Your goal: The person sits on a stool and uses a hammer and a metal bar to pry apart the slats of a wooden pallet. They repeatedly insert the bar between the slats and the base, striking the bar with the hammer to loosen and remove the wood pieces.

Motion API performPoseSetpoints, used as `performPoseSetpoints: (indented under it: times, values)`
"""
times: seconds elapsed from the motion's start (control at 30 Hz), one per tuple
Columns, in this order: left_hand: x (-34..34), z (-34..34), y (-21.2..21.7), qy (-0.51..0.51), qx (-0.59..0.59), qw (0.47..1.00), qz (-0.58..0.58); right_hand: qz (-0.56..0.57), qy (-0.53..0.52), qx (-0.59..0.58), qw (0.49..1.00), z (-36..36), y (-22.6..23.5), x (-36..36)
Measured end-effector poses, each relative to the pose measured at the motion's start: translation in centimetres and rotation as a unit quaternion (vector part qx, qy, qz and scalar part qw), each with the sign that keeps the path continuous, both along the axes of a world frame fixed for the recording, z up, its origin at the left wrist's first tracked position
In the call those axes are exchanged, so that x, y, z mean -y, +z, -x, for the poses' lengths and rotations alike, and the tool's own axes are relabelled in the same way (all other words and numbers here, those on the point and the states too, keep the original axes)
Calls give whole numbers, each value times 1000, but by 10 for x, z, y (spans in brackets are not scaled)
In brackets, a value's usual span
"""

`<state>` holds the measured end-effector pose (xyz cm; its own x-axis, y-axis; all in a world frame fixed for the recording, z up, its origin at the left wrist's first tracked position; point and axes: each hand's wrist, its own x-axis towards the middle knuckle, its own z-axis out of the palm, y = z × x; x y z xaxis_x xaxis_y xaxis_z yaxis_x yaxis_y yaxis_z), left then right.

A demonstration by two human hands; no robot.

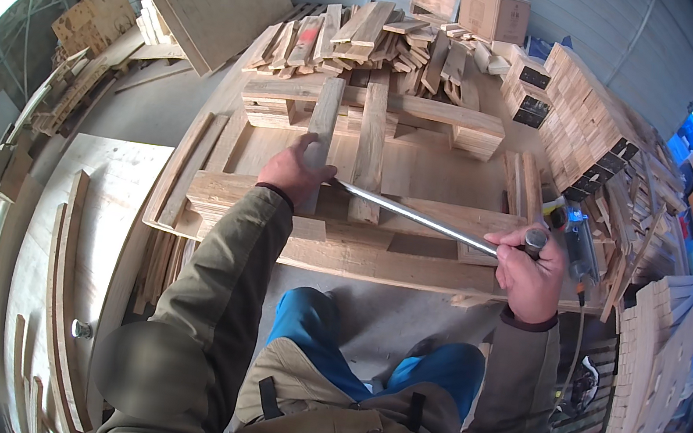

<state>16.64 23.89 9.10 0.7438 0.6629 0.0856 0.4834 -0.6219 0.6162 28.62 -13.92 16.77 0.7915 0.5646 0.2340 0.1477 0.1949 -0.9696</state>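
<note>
My left hand (290, 166) is closed on the near end of a wooden slat (325, 112), which lies lengthwise across a pallet-like wooden frame (444, 217). In my right hand (531, 278) is a long, straight silver metal bar (417, 215). It slants across the frame, and its far tip reaches the thumb of my left hand. A dark rounded piece (535, 240) sticks up from the right fist; whether it joins the bar I cannot tell. To the right of the gripped slat lies a second slat (370, 153), parallel to it.
Loose boards (373, 30) are heaped at the table's far side, before a cardboard box (494, 14). Stacked blocks (587, 113) stand at right. A partly hidden tool (577, 227) with a hose lies by my right hand. Plywood (90, 216) with long strips is at left.
</note>
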Motion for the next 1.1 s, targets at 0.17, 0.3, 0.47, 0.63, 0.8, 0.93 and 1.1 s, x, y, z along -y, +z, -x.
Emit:
performPoseSetpoints:
  times: [0.17, 0.3, 0.47, 0.63, 0.8, 0.93, 1.1]
  values:
    - [2, -1, 1, 13, -13, 1000, -6, -6, -4, 27, 1000, -1, -10, 5]
    - [5, -1, 5, 14, -20, 1000, 4, -15, -18, 27, 999, 2, -19, 5]
    - [7, -2, 9, 16, -46, 999, -5, -19, -13, 45, 999, 0, -18, 4]
    - [4, -1, 2, 29, -14, 999, 0, 23, -6, 61, 998, 4, 7, -3]
    - [0, -2, -2, 16, 4, 1000, 23, 60, 7, 183, 981, 3, 40, -12]
    - [-4, -3, -10, 23, 0, 1000, 19, 67, 18, 190, 979, -9, 39, -13]
    - [-24, -7, -27, -15, 94, 995, 37, 9, -19, -56, 998, -23, -10, -15]
